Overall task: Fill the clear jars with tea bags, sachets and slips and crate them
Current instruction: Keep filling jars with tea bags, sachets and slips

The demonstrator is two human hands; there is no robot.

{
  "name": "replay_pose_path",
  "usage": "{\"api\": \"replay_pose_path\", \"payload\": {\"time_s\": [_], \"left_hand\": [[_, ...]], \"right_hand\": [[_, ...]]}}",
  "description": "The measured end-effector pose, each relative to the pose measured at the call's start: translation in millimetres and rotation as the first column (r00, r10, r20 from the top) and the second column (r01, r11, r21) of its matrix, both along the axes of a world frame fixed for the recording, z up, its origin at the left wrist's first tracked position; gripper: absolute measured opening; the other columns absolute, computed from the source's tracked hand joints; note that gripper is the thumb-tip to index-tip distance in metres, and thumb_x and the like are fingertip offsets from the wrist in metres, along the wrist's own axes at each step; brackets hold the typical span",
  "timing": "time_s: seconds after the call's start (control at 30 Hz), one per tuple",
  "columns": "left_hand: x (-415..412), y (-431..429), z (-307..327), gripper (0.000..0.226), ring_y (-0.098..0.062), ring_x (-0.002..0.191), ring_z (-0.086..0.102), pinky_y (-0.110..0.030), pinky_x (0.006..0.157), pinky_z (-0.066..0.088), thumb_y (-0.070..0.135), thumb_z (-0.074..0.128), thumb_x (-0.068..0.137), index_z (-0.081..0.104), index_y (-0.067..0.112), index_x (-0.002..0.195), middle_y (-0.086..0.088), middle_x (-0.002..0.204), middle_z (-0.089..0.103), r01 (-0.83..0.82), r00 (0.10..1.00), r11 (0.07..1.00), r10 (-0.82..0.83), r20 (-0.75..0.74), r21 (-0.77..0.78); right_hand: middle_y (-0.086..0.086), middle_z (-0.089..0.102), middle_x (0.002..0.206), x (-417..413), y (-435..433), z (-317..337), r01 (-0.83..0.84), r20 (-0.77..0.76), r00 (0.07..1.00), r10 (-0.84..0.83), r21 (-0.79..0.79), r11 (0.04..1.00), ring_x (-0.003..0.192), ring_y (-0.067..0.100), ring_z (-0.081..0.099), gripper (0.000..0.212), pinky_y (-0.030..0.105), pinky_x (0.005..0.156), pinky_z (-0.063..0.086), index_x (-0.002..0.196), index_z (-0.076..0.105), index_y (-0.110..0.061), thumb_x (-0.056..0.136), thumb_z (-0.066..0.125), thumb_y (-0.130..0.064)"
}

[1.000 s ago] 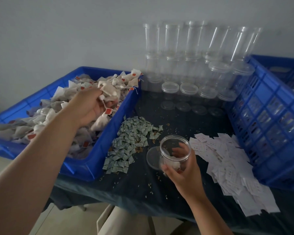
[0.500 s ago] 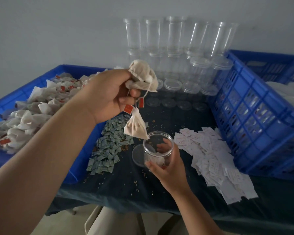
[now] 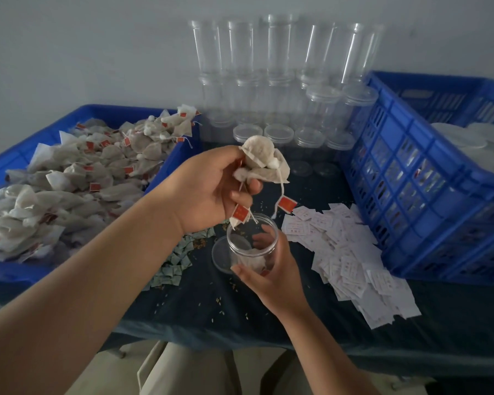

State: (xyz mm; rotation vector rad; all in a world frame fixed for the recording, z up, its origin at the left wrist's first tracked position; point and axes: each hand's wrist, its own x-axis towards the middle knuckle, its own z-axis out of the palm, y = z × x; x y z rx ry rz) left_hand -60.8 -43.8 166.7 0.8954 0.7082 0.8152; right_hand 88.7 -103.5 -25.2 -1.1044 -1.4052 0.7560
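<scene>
The left hand (image 3: pixel 211 192) is clenched round a bunch of tea bags (image 3: pixel 264 161). Its fingers curl tight, and the soft, crumpled, off-white paper pouches bulge out past the fingertips. Thin white strings dangle from the fist, each ending in a small red square tag (image 3: pixel 285 203). One tag and a pouch corner hang just over the mouth of the jar (image 3: pixel 251 246) below.

The right hand (image 3: pixel 271 275) grasps that jar from its near side, with the thumb across the front wall and the fingers showing through the clear plastic behind. The jar is a short, smooth, round cylinder with its mouth open under the left fist, and one pale bag already lies at its bottom. I cannot tell whether it rests on the cloth or is lifted.

Just left of the held jar, touching its outline, a clear round lid (image 3: pixel 220 255) lies flat on the dark tablecloth (image 3: pixel 211 303), which is speckled with loose grains. Further left, under the left wrist, is a scatter of small greenish sachets (image 3: pixel 180 258). Right of the jar spreads a heap of white paper slips (image 3: pixel 348 252).

Beyond the left forearm a blue plastic crate (image 3: pixel 12 272) holds a loose pile of tagged bags. Behind the raised fist stand stacked clear jars (image 3: pixel 283 81), and right of both hands is a blue slatted crate (image 3: pixel 411 195).
</scene>
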Motion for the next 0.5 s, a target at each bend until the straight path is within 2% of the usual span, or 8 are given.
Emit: {"api": "replay_pose_path", "payload": {"time_s": [0.07, 0.13, 0.2, 0.27, 0.33, 0.37, 0.4, 0.5], "left_hand": [[1, -1, 0, 0.022, -0.007, 0.062, 0.057, -0.016, 0.045, 0.035, 0.017, 0.043, 0.108, 0.064, 0.010, 0.105, 0.001, 0.075, 0.060, 0.033, 0.997, 0.999, -0.033, 0.065, -0.006], [2, 1, -3, 0.022, -0.009, 0.063, 0.058, -0.017, 0.045, 0.037, 0.017, 0.045, 0.108, 0.066, 0.009, 0.105, -0.001, 0.076, 0.057, 0.030, 0.998, 0.999, -0.031, 0.046, 0.025], [2, 5, -10, 0.024, -0.010, 0.066, 0.062, -0.018, 0.046, 0.038, 0.016, 0.047, 0.108, 0.069, 0.006, 0.110, -0.003, 0.080, 0.064, 0.007, 0.999, 0.998, -0.004, -0.049, 0.061], [1, 8, -20, 0.028, -0.011, 0.071, 0.065, -0.019, 0.049, 0.041, 0.021, 0.049, 0.109, 0.073, 0.007, 0.111, -0.004, 0.086, 0.070, 0.015, 0.960, 0.991, 0.022, -0.278, 0.131], [-3, 8, -33, 0.026, -0.009, 0.071, 0.063, -0.022, 0.054, 0.045, 0.034, 0.056, 0.107, 0.074, 0.017, 0.111, 0.001, 0.084, 0.072, 0.100, 0.762, 0.952, 0.114, -0.637, 0.290], [-5, 9, -38, 0.022, -0.007, 0.067, 0.060, -0.023, 0.056, 0.046, 0.041, 0.062, 0.102, 0.075, 0.023, 0.108, 0.004, 0.081, 0.072, 0.128, 0.654, 0.930, 0.182, -0.734, 0.345], [-7, 9, -42, 0.022, -0.007, 0.064, 0.058, -0.025, 0.057, 0.045, 0.045, 0.067, 0.095, 0.075, 0.026, 0.102, 0.005, 0.078, 0.071, 0.116, 0.608, 0.923, 0.225, -0.761, 0.366], [-14, 12, -45, 0.035, -0.008, 0.065, 0.053, -0.025, 0.058, 0.045, 0.048, 0.067, 0.079, 0.075, 0.018, 0.094, 0.005, 0.073, 0.063, 0.010, 0.708, 0.949, 0.217, -0.673, 0.316]], "right_hand": [[-0.019, 0.066, 0.131, 0, 1, 0, -0.001, -0.009, 1.000, 0.001, 0.009, 1.000, 0.120, 0.014, 0.071, 0.078, 0.020, 0.085, 0.060, 0.141, 0.047, -0.058, 0.075, 0.088, -0.070], [-0.014, 0.067, 0.133, 0, 2, -2, -0.011, -0.019, 1.000, 0.011, 0.009, 1.000, 0.120, 0.018, 0.071, 0.080, 0.029, 0.086, 0.064, 0.143, 0.048, -0.054, 0.076, 0.090, -0.066], [-0.012, 0.067, 0.134, 0, 2, -4, -0.017, -0.026, 1.000, 0.016, -0.008, 1.000, 0.118, 0.019, 0.073, 0.082, 0.035, 0.086, 0.066, 0.143, 0.046, -0.058, 0.076, 0.092, -0.063], [-0.011, 0.068, 0.132, 0, 1, -4, -0.015, -0.031, 0.999, 0.015, -0.027, 1.000, 0.111, 0.018, 0.076, 0.082, 0.036, 0.083, 0.066, 0.142, 0.046, -0.058, 0.075, 0.093, -0.063], [-0.015, 0.068, 0.130, 1, 1, -5, -0.010, -0.022, 1.000, 0.010, -0.016, 1.000, 0.110, 0.016, 0.075, 0.078, 0.033, 0.083, 0.066, 0.140, 0.048, -0.057, 0.075, 0.091, -0.064], [-0.016, 0.067, 0.131, 1, 1, -6, -0.003, -0.009, 1.000, 0.003, -0.007, 1.000, 0.114, 0.014, 0.074, 0.078, 0.032, 0.086, 0.065, 0.141, 0.048, -0.057, 0.076, 0.091, -0.064], [-0.018, 0.067, 0.133, 2, 2, -6, 0.002, 0.001, 1.000, -0.002, 0.000, 1.000, 0.118, 0.014, 0.072, 0.080, 0.032, 0.090, 0.064, 0.142, 0.047, -0.057, 0.076, 0.091, -0.063], [-0.015, 0.066, 0.137, 3, 4, -9, -0.004, -0.009, 1.000, 0.004, -0.004, 1.000, 0.125, 0.017, 0.069, 0.084, 0.038, 0.096, 0.063, 0.145, 0.047, -0.053, 0.075, 0.093, -0.061]]}}
